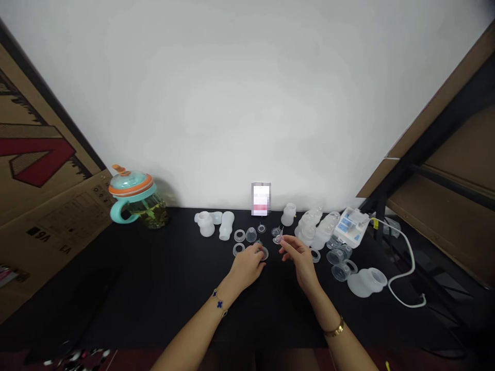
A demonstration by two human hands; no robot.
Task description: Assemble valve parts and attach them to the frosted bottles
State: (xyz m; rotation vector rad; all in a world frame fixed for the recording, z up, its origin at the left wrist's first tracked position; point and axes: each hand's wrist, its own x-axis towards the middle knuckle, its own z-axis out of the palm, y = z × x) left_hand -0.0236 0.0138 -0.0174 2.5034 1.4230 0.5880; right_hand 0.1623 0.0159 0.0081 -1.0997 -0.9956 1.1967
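Note:
My left hand (247, 264) is low over the black table, its fingers closed on the edge of a translucent round piece (265, 253) that they partly cover. To its right, my right hand (302, 258) pinches a small clear disc with a thin stem (277, 239) between thumb and index finger. Beside my left hand lie two translucent rings, one nearer (238, 249) and one farther (240, 236), and a clear dome-shaped cup (251, 235). Another small stemmed disc (262, 228) rests behind them. A ring (315, 255) lies against my right hand.
White bottle-like parts (226, 226) stand at back left, near a lidded tea jug (133, 198). A lit phone (261, 200) leans on the wall. At right are nippled bottles (323, 230), clear cups (340, 270), a funnel-shaped part (365, 282), a white box (352, 226) and a cable (413, 257).

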